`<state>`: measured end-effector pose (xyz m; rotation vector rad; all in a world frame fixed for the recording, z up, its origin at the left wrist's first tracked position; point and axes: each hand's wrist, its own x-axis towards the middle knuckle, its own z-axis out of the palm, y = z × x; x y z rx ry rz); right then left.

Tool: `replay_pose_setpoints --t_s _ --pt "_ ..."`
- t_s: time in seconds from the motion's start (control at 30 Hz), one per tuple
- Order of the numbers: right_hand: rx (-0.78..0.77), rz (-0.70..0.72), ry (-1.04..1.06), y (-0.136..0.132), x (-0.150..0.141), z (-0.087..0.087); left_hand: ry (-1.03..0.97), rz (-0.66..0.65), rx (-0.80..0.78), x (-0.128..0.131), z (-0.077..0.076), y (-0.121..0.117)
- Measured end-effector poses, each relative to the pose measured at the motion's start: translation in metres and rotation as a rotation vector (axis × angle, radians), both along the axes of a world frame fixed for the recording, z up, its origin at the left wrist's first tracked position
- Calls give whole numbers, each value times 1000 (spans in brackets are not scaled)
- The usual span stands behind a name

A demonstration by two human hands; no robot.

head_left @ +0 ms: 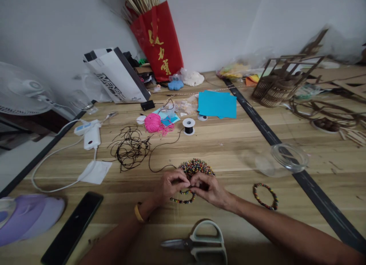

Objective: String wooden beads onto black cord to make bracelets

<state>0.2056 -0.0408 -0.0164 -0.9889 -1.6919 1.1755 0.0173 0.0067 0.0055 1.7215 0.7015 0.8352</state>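
Loop of small multicoloured beads (183,201) just on the near side of the left hand (170,184) and right hand (211,189), partly hidden; both press fingertips together, anything pinched too small to discern

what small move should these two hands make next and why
Perhaps gently draw the left hand and right hand apart, to snug any strand between them: their fingertips meet right by the beaded loop, though what they pinch is too small to tell. The scissors lie untouched, so any trimming can probably wait.
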Motion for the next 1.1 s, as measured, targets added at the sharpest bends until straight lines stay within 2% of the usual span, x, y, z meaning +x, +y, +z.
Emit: replay_pose_setpoints --t_s 0.17,0.27,0.37,0.57,0.8,0.93,1.1 --pt "24 -17 7 1 1 0 22 26 3 -3 -6 0" --pt "71 -34 -7 3 2 1 84 136 -19 -7 -9 2" --pt "141 -55 -19 4 3 1 169 210 58 -9 -8 4" --pt "100 -108 -8 4 1 -3 323 117 320 -9 -4 6" --pt "94 -110 -40 4 1 -1 436 91 549 -11 -14 6" --pt "92 -125 -51 4 1 0 445 89 601 -11 -17 6" --pt "82 -127 -46 4 0 -1 489 65 628 -9 -12 4"
